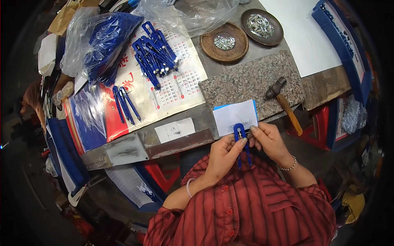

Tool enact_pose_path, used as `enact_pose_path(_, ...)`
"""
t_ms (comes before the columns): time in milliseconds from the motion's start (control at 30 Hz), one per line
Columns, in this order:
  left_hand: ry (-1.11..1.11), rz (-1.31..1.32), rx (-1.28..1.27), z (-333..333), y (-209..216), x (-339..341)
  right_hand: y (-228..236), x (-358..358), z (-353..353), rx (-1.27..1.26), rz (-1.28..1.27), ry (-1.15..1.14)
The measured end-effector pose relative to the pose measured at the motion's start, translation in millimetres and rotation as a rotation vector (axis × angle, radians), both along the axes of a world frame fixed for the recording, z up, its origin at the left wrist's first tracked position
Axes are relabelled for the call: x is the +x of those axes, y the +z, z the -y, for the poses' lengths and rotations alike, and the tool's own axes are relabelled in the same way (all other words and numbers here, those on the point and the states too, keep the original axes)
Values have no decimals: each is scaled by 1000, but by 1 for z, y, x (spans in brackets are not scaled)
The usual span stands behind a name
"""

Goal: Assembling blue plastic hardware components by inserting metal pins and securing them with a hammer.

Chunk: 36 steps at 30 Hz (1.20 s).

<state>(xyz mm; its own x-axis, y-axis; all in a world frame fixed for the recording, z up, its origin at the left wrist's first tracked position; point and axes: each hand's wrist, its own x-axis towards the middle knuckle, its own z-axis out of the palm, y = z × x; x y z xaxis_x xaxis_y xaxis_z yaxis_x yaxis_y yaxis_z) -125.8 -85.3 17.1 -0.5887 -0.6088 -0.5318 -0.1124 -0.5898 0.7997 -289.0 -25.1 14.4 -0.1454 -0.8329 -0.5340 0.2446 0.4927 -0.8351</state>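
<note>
Just past the table's front edge, above my lap, both hands hold one blue U-shaped tool with two long thin legs (pixel 239 126). Its rounded end points away from me and the legs hang down toward my shirt. A small shiny metal piece shows between the legs. My left hand (pixel 223 159) pinches it with thumb and fingers from the left. From the right, my right hand (pixel 271 141) grips it with thumb and fingertips closed. Behind it lies a white paper pad (pixel 234 117) with a blue backing and grey smudges.
A hammer (pixel 283 100) rests on a speckled stone slab (pixel 246 78). Two round dishes, one wooden (pixel 207 48) and one dark (pixel 248 30), hold small metal pins. A pile of blue tools (pixel 154 51) and a filled plastic bag (pixel 104 37) lie left. Blue trays (pixel 365 88) stand right.
</note>
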Motion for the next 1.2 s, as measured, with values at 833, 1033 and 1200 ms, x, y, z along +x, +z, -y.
enact_pose_path(833,18,2,27,-1,-9,0,14,0,-8,108,112,342)
enact_pose_path(1033,-1,5,-8,2,-12,-1,13,1,-6,88,82,353)
enact_pose_path(1200,-7,12,12,2,-5,-3,17,3,-5,57,107,304)
